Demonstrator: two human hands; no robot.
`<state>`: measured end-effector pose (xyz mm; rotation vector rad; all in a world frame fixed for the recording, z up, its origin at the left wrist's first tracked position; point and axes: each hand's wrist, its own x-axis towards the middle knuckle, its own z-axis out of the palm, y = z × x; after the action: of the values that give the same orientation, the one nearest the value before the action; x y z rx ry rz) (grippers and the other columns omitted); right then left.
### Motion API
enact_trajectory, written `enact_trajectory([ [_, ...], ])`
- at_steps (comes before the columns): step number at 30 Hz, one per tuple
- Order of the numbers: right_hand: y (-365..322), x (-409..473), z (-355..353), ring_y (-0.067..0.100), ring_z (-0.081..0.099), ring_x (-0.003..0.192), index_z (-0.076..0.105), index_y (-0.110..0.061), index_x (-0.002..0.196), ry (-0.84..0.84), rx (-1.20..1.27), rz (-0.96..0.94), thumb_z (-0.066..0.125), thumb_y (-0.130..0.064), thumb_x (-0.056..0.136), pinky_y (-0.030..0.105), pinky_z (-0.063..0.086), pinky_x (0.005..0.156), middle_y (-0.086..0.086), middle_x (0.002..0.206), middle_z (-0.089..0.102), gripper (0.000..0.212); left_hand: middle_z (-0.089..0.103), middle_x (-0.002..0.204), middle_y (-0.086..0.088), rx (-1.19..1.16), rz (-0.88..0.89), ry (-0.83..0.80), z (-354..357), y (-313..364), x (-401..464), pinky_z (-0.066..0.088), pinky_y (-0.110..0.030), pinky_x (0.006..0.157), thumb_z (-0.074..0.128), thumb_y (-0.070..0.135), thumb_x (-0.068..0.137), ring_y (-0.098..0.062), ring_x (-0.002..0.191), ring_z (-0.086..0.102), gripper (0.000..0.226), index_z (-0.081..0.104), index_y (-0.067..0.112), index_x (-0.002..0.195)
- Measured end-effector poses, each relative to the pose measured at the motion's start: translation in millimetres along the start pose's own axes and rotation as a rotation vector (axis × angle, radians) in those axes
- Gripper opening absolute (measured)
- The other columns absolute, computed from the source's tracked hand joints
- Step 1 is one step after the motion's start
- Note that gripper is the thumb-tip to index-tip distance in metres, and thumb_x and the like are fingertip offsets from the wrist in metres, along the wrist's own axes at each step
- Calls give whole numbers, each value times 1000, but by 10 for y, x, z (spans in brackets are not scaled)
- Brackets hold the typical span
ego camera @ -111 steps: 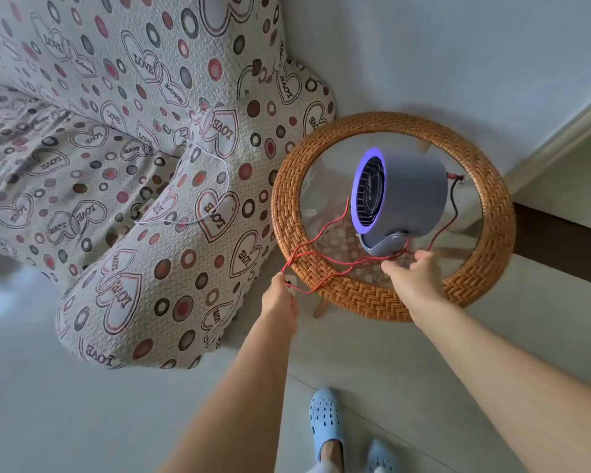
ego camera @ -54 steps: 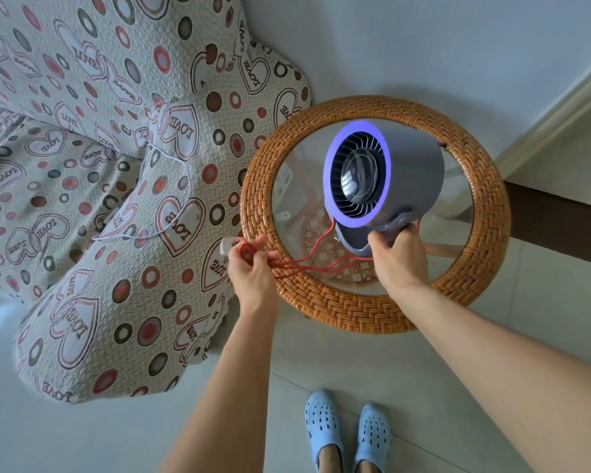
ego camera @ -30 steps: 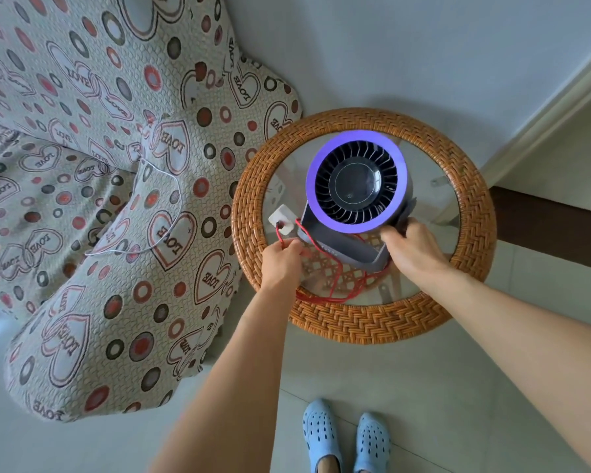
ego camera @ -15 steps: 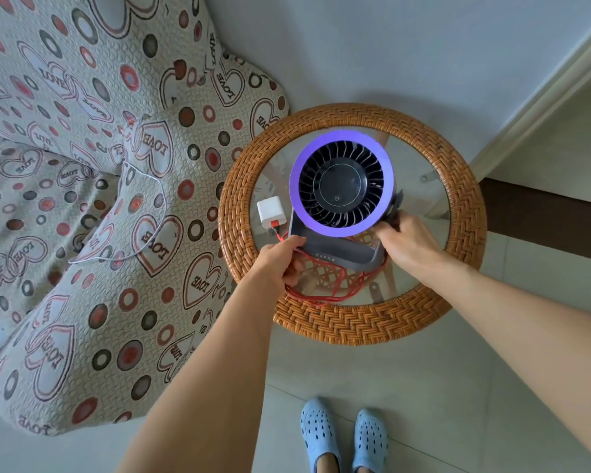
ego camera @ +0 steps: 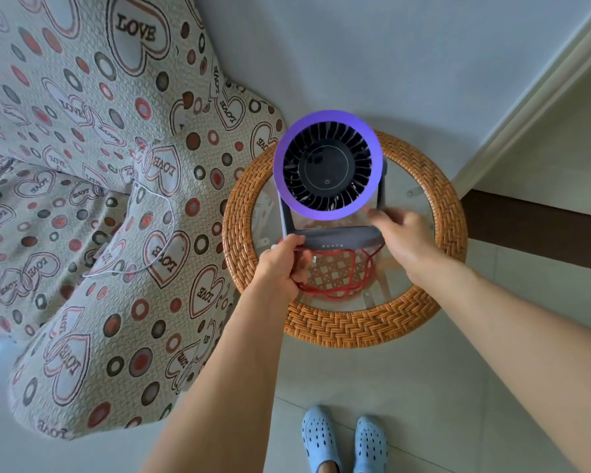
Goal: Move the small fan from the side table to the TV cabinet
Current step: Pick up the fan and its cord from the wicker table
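The small fan (ego camera: pixel 326 165) has a purple ring, black blades and a grey U-shaped stand. It faces up at me, raised above the round side table (ego camera: pixel 355 329) with its rattan rim and glass top. My left hand (ego camera: pixel 282 268) grips the left end of the stand's base together with the bunched red cable (ego camera: pixel 338 291), which loops down under the fan. My right hand (ego camera: pixel 401 237) is blurred at the right corner of the stand, with its fingers curled round it. The TV cabinet is out of view.
A sofa with a heart-patterned cover (ego camera: pixel 82 165) stands close on the left, with a thin white cord (ego camera: pixel 166 213) lying on it. The wall is behind the table, and a door frame with a dark threshold (ego camera: pixel 526 227) is at the right. My blue shoes (ego camera: pixel 321 442) stand on pale floor tiles.
The fan has risen off the glass toward me. My left hand moved from the cable and white plug to the stand's left end; the plug no longer lies on the table.
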<state>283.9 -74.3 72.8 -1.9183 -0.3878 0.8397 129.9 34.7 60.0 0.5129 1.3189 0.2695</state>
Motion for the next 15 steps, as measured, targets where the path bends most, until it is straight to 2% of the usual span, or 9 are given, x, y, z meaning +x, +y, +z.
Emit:
enact_trajectory([
  [2, -77, -59, 12, 16, 67, 87, 68, -23, 83, -40, 76, 89, 62, -36, 87, 30, 55, 76, -3, 87, 71, 15, 53, 46, -3, -48, 5, -1, 30, 42, -119, 20, -12, 29, 59, 11, 90, -7, 30, 43, 9, 54, 7, 95],
  [4, -210, -134, 5, 28, 66, 97, 65, -18, 90, -73, 179, 184, 63, -27, 89, 45, 53, 92, 9, 100, 70, 9, 51, 43, -2, -76, 31, 2, 54, 98, -260, 20, -11, 29, 58, 10, 90, -6, 29, 44, 6, 53, 9, 86],
  [7, -435, -267, -32, 27, 69, 90, 63, -11, 94, -106, 351, 238, 62, -16, 91, 43, 57, 86, 16, 106, 67, 5, 49, 40, 0, -71, 79, -7, 37, 200, -476, 20, -13, 27, 58, 10, 89, -6, 29, 41, 12, 51, 11, 79],
  [9, -597, -389, -60, 30, 70, 91, 62, -5, 105, -126, 434, 240, 61, -10, 91, 43, 60, 81, 18, 108, 66, 15, 49, 42, -1, -50, 122, -10, 12, 292, -633, 20, -13, 28, 60, 12, 88, -8, 32, 38, 15, 49, 13, 78],
  [12, -834, -579, -107, 32, 69, 94, 59, 2, 118, -130, 487, 200, 60, -7, 92, 44, 59, 81, 21, 110, 66, 28, 48, 43, -2, 6, 230, -9, -5, 468, -919, 20, -14, 30, 61, 12, 87, -10, 32, 35, 18, 46, 13, 77],
  [15, -1106, -777, -178, 31, 70, 89, 61, 3, 116, -136, 551, 145, 58, -4, 92, 39, 60, 71, 21, 107, 67, 25, 48, 40, -3, 8, 311, -57, -3, 657, -1269, 19, -14, 30, 61, 10, 89, -10, 29, 33, 22, 46, 12, 73],
])
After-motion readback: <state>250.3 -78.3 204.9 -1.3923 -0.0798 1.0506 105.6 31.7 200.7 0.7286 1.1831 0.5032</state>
